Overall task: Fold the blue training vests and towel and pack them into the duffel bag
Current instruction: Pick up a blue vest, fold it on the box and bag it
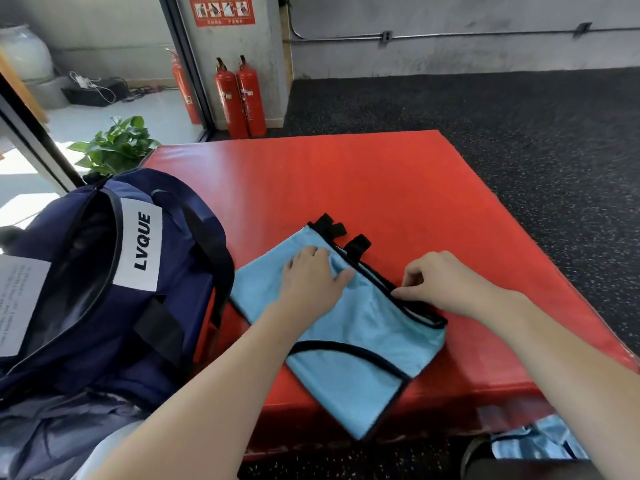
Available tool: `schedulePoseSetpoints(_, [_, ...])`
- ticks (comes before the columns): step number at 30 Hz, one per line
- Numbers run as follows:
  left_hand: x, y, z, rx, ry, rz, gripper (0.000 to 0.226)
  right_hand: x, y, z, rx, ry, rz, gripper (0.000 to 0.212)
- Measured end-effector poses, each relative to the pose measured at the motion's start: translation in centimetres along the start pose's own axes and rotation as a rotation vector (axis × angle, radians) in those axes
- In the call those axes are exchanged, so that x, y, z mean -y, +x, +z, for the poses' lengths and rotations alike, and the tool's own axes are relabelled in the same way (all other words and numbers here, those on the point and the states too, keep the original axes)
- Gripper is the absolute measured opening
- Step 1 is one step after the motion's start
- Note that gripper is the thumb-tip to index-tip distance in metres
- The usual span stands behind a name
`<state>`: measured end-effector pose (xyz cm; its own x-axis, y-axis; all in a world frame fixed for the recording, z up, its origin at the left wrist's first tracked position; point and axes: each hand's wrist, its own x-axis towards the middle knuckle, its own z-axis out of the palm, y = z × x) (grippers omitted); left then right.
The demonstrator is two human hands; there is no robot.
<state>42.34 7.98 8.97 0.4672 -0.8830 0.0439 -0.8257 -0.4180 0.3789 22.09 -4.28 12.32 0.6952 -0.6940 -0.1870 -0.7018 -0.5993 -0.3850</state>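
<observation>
Blue training vest (349, 327) lies partly folded on the red mat (381, 181), left hand (308, 277) flat to pin it, right hand (440, 282) pinching its black-trimmed edge, evidently to align layers; the navy duffel bag (114, 289) beside it gapes unzipped, contents indiscernible.

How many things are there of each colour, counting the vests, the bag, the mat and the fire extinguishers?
Light blue: 2, the vest on the mat and the vest on the floor
Navy: 1, the duffel bag
Red: 4, the mat and 3 fire extinguishers
Total: 7
</observation>
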Motion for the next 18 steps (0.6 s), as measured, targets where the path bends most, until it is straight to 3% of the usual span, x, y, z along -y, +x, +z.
schedulePoseSetpoints(6, [-2.8, 0.9, 2.0, 0.056, 0.102, 0.013, 0.07, 0.4, -2.1, 1.5, -0.001, 0.009, -0.062, 0.028])
schedulePoseSetpoints(12, [-5.7, 1.3, 2.8, 0.149, 0.077, 0.236, 0.064, -0.4, -3.7, 1.6, 0.035, 0.003, -0.125, 0.035])
schedulePoseSetpoints(18, [-5.4, 0.7, 2.6, 0.147, 0.027, 0.274, 0.062, -1.7, -4.9, 1.5, 0.035, -0.069, -0.146, 0.041])
